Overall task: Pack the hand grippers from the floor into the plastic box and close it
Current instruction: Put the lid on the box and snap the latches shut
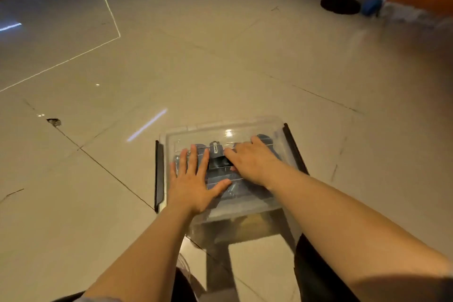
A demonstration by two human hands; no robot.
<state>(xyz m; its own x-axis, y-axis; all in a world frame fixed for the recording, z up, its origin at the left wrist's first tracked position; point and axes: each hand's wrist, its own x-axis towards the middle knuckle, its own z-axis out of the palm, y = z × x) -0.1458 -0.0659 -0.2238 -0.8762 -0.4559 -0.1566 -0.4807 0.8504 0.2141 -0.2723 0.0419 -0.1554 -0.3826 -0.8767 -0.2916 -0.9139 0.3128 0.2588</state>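
Now both flat, left hand (193, 184) and right hand (252, 162) press box lid (220, 130), black latches (159, 174) at side edges

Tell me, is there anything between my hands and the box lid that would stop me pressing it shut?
Nothing visible. The left hand and right hand both lie flat on the clear lid of the plastic box, with the hand grippers showing beneath it. The black side latches stand out from the sides.
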